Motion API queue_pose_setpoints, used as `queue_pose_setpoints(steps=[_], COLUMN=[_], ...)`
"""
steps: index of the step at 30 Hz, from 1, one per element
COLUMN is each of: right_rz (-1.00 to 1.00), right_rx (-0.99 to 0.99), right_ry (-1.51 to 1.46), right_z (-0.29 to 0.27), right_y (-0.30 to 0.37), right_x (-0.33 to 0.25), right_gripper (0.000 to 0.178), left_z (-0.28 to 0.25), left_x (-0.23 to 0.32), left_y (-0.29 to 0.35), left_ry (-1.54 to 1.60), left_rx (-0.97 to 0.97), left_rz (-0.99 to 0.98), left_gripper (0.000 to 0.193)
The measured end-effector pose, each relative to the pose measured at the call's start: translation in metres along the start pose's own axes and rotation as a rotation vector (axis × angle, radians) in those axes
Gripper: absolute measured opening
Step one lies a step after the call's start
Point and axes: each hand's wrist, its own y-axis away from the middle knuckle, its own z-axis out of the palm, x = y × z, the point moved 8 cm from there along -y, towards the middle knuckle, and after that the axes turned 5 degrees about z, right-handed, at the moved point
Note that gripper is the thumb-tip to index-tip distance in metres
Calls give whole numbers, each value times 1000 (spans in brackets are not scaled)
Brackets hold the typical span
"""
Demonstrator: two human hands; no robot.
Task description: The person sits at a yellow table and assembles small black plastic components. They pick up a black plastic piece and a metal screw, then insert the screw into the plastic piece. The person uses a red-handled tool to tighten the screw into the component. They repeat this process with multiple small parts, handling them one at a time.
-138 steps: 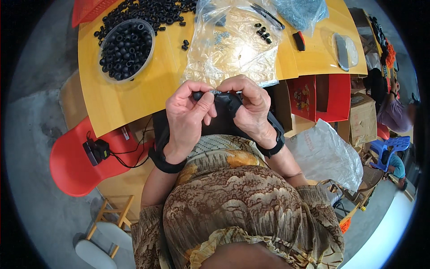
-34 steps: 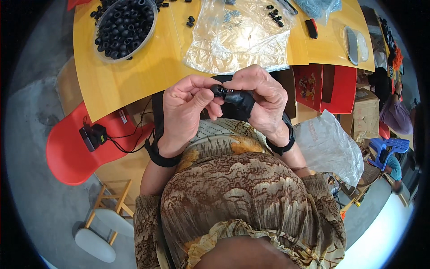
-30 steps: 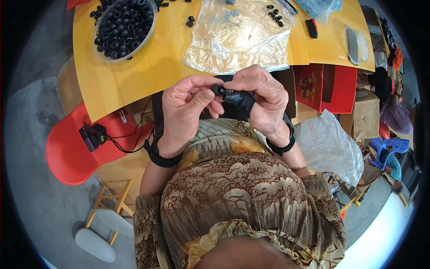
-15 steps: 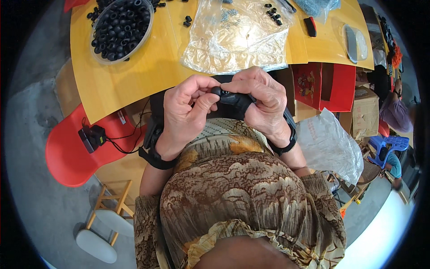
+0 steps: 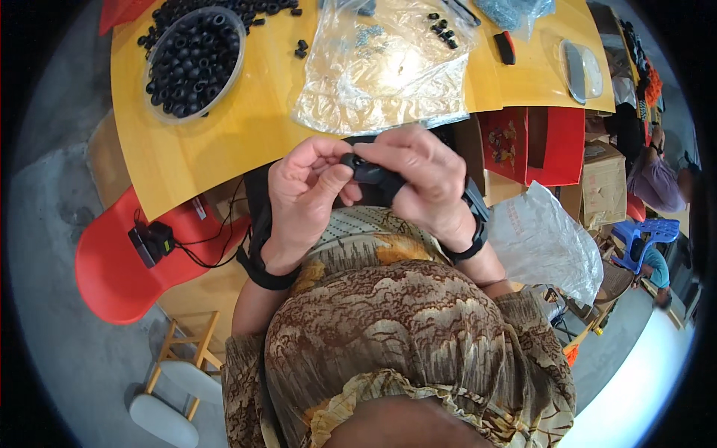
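My left hand [image 5: 299, 198] pinches a small black rounded plastic piece [image 5: 348, 160] between thumb and fingers, just in front of the table edge. The fingers of my right hand [image 5: 431, 179] are bent down onto that piece from the other side. Black material [image 5: 381, 178] covers or lies along the right thumb; which of the two I cannot tell. Whatever sits between the right fingertips is hidden. Beyond my hands, a clear round tub [image 5: 237, 78] is heaped with similar black pieces [image 5: 196, 63].
On the yellow table [image 5: 258, 119] lies a clear plastic sheet [image 5: 328, 104] bearing small metal springs [image 5: 367, 35] and several black parts [image 5: 444, 33]. A red-and-black tool [image 5: 506, 48] and a clear lidlike container [image 5: 581, 71] are to the right. A red chair [image 5: 112, 272] stands left, a red box [image 5: 560, 149] right.
Both hands have shifted slightly left and lower in the view. My right hand has turned further over the small piece, hiding more of the black material; the pinch stays closed.
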Motion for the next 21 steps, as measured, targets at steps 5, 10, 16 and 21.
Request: queue_pose_setpoints(steps=[5, 10, 16, 21], right_rz=[-208, -76, 338, 358], right_rx=[-71, -176, 57, 258], right_ry=[283, 269, 134, 487], right_z=[15, 20, -47, -96], right_y=[9, 4, -18, -42], right_x=[-12, -5, 51, 137], right_gripper=[47, 50, 29, 21], left_z=[-4, -5, -5, 3], left_x=[-9, -16, -15, -12], left_y=[-1, -4, -10, -15], left_ry=[35, 16, 52, 143], left_rx=[98, 87, 22, -50], left_rz=[7, -45, 10, 26], left_gripper=[11, 14, 23, 31])
